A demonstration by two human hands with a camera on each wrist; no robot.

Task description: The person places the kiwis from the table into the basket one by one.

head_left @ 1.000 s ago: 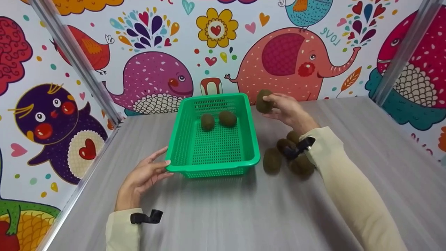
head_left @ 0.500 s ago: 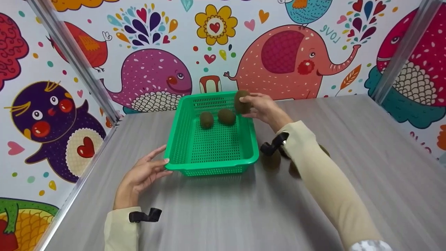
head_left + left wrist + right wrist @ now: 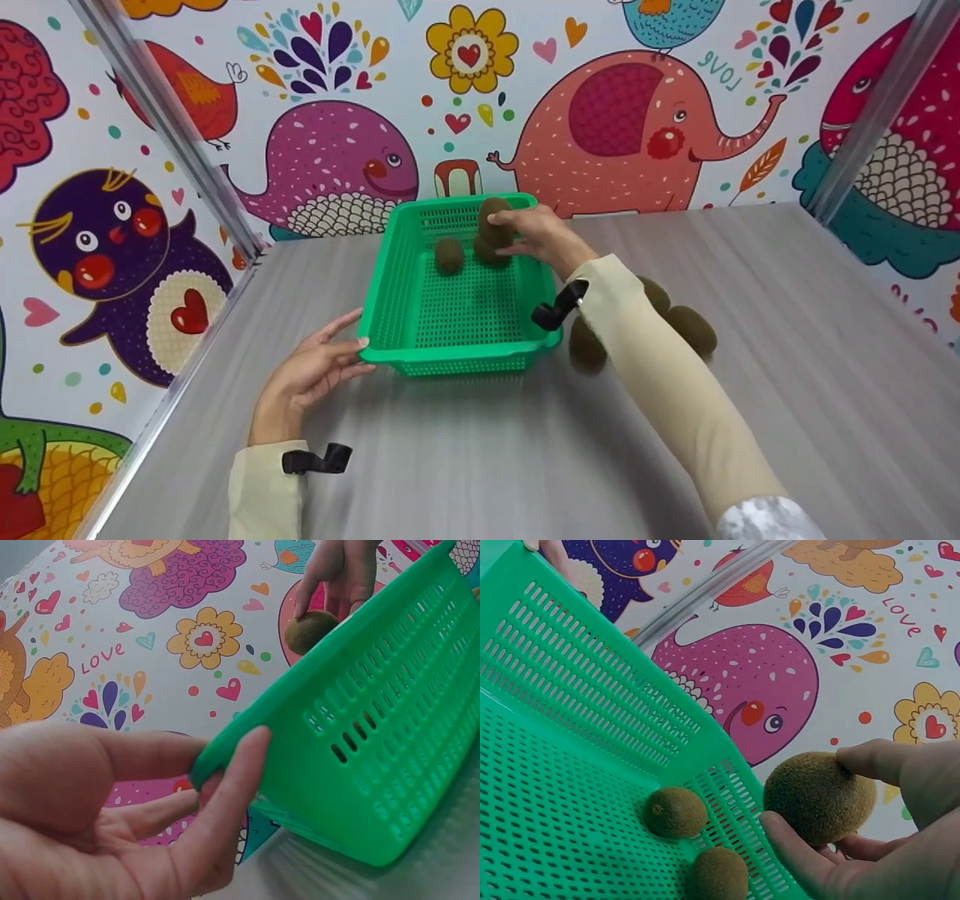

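Observation:
My right hand [image 3: 541,234] pinches a brown fuzzy kiwi [image 3: 819,796] between thumb and fingers, over the far right part of a green plastic basket [image 3: 469,360]. Two more kiwis lie inside the basket near its far end; one kiwi [image 3: 449,256] is in plain sight and the other kiwi [image 3: 491,256] is partly covered by the held one in the head view. My left hand [image 3: 311,375] grips the basket's near left corner, its thumb on the rim and fingers beneath, as the left wrist view shows.
Several loose kiwis [image 3: 691,331] lie on the grey table [image 3: 465,457] right of the basket, partly hidden under my right forearm. A wall with cartoon animals [image 3: 600,135] stands behind the basket, and a metal post [image 3: 172,135] rises at the left.
My right hand has carried the kiwi leftward from beside the basket to over its inside. The left hand stays at the basket's corner.

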